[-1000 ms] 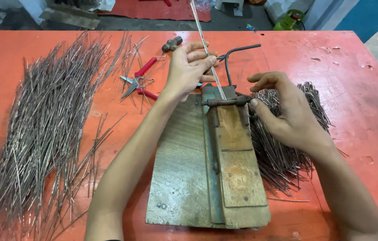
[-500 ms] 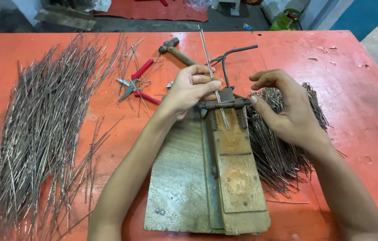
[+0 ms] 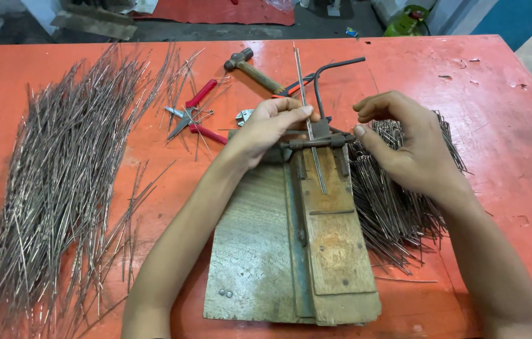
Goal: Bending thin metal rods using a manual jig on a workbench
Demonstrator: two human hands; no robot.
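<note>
Straight wire pile [image 3: 59, 188] lies far left; red-handled pliers [image 3: 193, 116] and hammer [image 3: 250, 69] sit beyond. Your left hand [image 3: 272, 129] pinches a straight wire [image 3: 308, 119] laid along the wooden bending jig [image 3: 303, 238]. Your right hand [image 3: 404, 144], fingers curled narrow, touches the jig's crossbar [image 3: 316, 143] over the bent wires [image 3: 397, 207].

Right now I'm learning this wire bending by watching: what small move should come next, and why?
Probably the right hand should reach for the bent lever. The left hand pinches a straight wire that lies along the wooden jig and under its metal crossbar, so it looks seated. The right hand is open beside the crossbar and holds nothing.
</note>
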